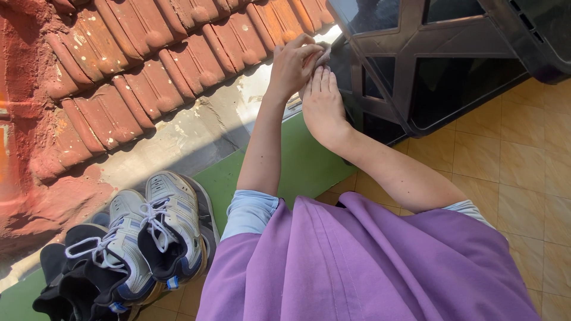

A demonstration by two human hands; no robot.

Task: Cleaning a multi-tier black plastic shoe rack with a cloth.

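At 12 o'clock, the left hand curls its fingers around a small pale cloth against the black metal window grille. The right hand lies flat and open, fingertips touching the cloth. Ribbed terracotta roof tiles lie at 10 o'clock.

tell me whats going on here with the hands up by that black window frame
A person in a purple top reaches both arms forward over a green ledge. The left hand and right hand meet at the edge of a black window frame and seem to pinch a small pale thing between them; what it is cannot be told. A pair of grey and white sneakers sits on the ledge at lower left, beside red roof tiles.
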